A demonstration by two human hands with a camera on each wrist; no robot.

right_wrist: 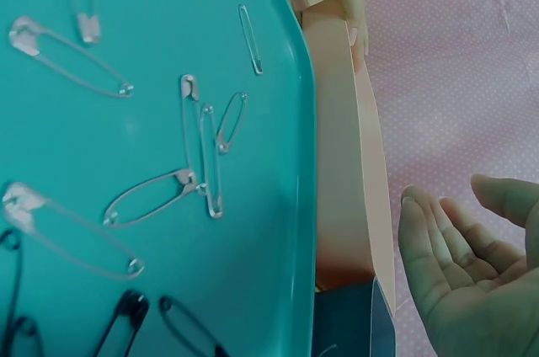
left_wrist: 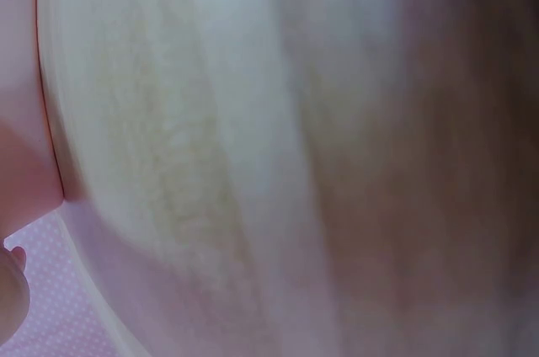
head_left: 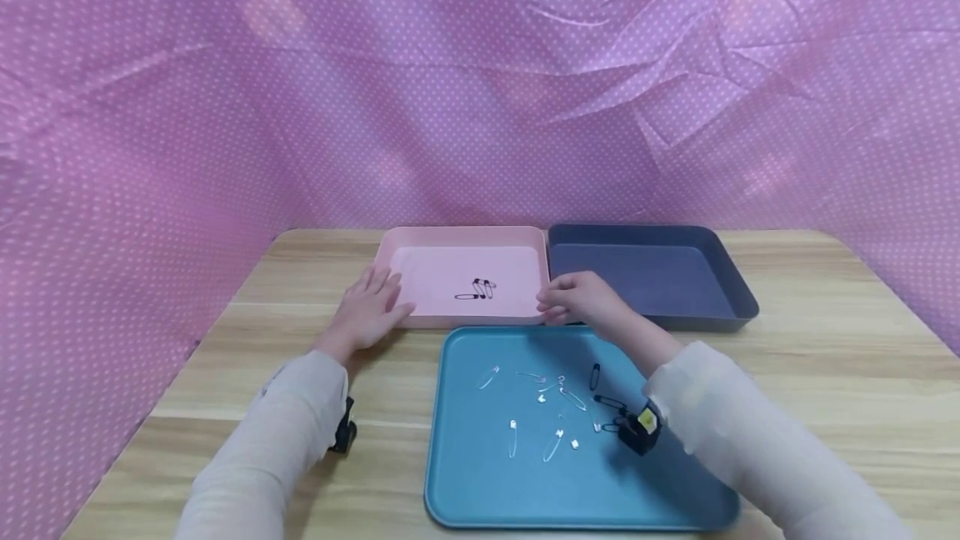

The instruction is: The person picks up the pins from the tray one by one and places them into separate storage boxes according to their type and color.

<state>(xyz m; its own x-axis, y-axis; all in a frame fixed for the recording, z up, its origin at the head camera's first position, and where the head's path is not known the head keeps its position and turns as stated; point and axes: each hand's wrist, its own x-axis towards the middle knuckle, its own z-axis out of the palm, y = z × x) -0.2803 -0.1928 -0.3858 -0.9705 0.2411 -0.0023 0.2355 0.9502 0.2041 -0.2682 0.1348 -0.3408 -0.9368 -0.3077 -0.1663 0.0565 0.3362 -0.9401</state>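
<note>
My left hand [head_left: 366,311] lies with spread fingers at the left near corner of the pink tray [head_left: 465,322]. Inside that tray is a small cluster of black safety pins [head_left: 483,288]. Over the tray's right near corner hangs my right hand [head_left: 585,300]; in the right wrist view its thumb stands apart from loosely bent fingers [right_wrist: 421,239], with nothing between them. Below it, the teal tray [head_left: 480,507] carries several silver safety pins [head_left: 512,440], and black safety pins [head_left: 595,377] lie on its right side. The left wrist view is mostly blurred tabletop.
A navy tray [head_left: 645,323] stands right of the pink one, their sides close together. Both sit behind the teal tray on a wooden table [head_left: 810,373]. Pink dotted cloth [head_left: 480,107] hangs behind and at the sides. My right wrist camera [head_left: 639,432] overhangs the teal tray.
</note>
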